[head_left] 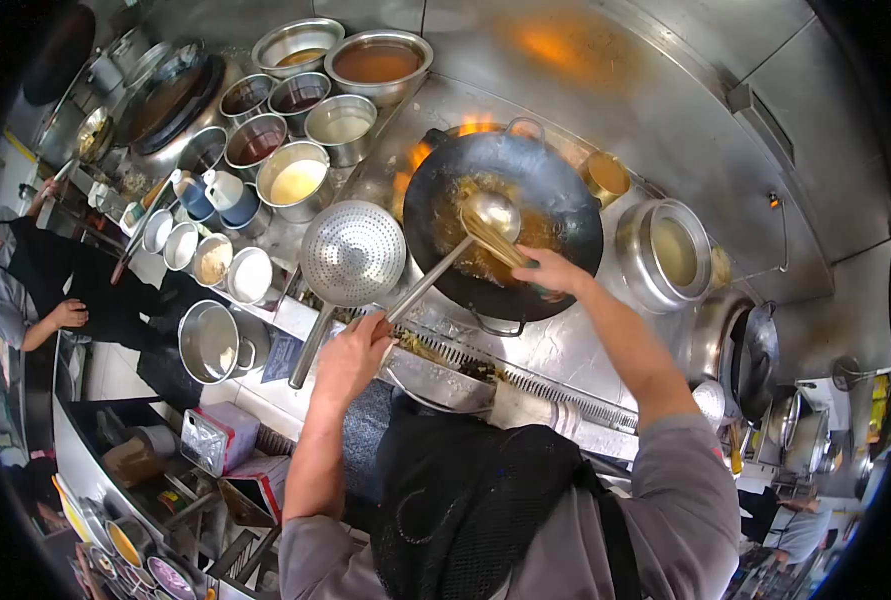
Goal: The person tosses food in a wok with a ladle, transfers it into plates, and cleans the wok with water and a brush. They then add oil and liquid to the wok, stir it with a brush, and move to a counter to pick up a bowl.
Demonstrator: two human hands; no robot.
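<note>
A large black wok (575,195) sits on the burner, with brown liquid and bits of residue in its middle. My left hand (350,355) is closed round the handle of a long metal ladle (430,280), whose bowl lies inside the wok. In my right hand (553,273) is a bamboo wok brush (493,240), its bristle end down against the ladle's bowl. Both tools cross over the brown residue. Just left of the wok rests a perforated skimmer (353,252), its handle close beside my left hand.
Flames (478,124) rise behind the wok. Metal pots of sauces (378,62) crowd the back left, with small seasoning bowls (251,275) nearer. A steel pot (670,255) stands right of the wok. A drain grate (555,385) runs along the front. Another person (55,270) stands at far left.
</note>
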